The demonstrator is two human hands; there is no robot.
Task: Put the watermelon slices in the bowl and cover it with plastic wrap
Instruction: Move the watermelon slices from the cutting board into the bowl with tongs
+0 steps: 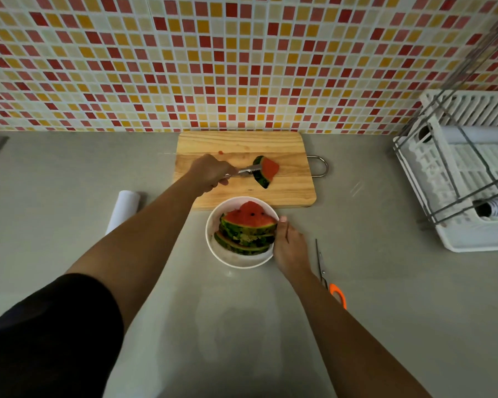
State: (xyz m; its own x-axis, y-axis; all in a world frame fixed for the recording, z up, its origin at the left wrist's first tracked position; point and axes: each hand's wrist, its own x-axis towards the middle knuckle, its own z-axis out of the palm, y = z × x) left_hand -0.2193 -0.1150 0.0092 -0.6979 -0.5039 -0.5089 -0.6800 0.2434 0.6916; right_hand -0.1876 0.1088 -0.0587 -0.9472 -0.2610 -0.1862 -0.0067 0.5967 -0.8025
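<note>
A white bowl (pixel 236 261) sits on the grey counter just in front of a wooden cutting board (pixel 288 193). Several watermelon slices (pixel 247 228) are stacked in the bowl, rinds toward me. My right hand (pixel 289 244) holds the bowl's right rim, thumb on its edge. My left hand (pixel 212 172) grips metal tongs (pixel 246 170) over the board. The tongs pinch one watermelon slice (pixel 266 170) by its rind side, at the board's middle. A white roll of plastic wrap (pixel 124 209) lies on the counter to the left, partly hidden by my left forearm.
Scissors with an orange handle (pixel 329 278) lie right of my right wrist. A white dish rack in a wire frame (pixel 466 173) stands at the right, holding rolls. A tiled wall rises behind the board. Bare grey counter stretches in front of the bowl.
</note>
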